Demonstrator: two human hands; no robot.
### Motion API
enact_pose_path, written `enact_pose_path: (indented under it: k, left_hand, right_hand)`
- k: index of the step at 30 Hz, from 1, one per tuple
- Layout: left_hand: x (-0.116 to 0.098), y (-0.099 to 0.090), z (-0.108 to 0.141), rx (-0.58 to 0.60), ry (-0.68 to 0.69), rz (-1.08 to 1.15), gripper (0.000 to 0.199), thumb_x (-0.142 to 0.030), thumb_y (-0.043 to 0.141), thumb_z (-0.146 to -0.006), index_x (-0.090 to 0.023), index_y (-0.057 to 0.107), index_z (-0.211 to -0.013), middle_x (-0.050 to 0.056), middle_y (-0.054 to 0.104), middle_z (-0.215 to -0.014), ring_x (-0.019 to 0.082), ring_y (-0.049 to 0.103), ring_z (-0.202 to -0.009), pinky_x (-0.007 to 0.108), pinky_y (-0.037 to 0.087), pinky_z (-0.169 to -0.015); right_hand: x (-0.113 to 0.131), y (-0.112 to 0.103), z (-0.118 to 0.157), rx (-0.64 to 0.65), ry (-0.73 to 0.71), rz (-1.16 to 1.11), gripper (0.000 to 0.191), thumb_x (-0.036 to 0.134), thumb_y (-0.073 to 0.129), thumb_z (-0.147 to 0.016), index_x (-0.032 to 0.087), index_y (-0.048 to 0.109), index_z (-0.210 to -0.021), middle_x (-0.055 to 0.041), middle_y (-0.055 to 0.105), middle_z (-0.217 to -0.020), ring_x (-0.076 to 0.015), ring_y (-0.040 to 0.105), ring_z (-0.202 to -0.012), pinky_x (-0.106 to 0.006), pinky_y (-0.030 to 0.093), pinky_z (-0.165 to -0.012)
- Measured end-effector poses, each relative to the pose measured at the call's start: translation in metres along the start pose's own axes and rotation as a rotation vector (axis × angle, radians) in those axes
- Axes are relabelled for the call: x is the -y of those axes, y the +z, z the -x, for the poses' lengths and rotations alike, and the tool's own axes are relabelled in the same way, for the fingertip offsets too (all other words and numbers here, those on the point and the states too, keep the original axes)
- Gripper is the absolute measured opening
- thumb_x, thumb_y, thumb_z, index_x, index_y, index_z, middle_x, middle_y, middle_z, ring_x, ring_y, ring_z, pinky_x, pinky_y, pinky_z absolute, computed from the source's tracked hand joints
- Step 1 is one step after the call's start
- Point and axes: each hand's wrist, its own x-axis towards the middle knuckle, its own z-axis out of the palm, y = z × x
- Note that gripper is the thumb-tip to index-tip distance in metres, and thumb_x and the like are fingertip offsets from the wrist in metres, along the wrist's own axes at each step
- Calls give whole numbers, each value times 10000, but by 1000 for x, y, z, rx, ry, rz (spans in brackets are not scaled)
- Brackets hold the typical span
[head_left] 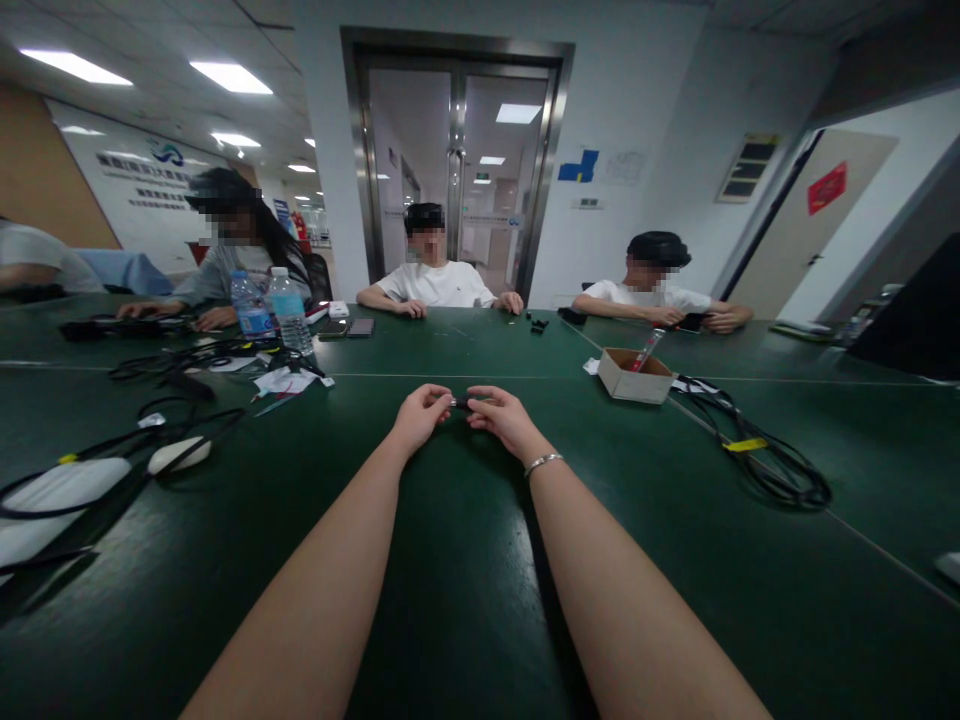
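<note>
Both of my arms reach forward over the green table [465, 560]. A small dark object with a silvery end [460, 404] spans the gap between my hands, too small to tell its kind. The fingertips of my left hand [422, 415] pinch its silvery end. On the dark end, my right hand [504, 415] closes with thumb and fingers. A metal bracelet [543, 464] circles my right wrist. Most of the object is hidden by my fingertips.
To the right stand an open cardboard box [636, 382] and a coiled black cable [780, 470]. On the left are water bottles [291, 312], crumpled tissue [285, 381], cables and a white mouse [180, 456]. Several people sit across the table; small black pieces [538, 326] lie near one.
</note>
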Motion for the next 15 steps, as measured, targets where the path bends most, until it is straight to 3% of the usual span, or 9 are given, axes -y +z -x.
enact_pose_path:
  k: [7,15]
  left_hand:
    - [-10,4,6,-41,-17,-78,195,-313,569,-801,-131,590,-866,6,568,-645,99,515,-552,219,402,-531]
    - [-11,3,6,-53,-15,-121,238,-372,558,-799,-137,598,-805,-3,549,-603,89,482,-507,211,375,-501]
  right_hand:
    - [5,-4,4,19,52,-61,232,-3,707,-728,127,644,-909,-51,665,-756,-140,665,-635,-212,588,-625]
    - [5,-3,4,3,51,-75,199,2,658,-768,122,628,-924,-54,657,-749,-168,678,-652,-229,595,-613]
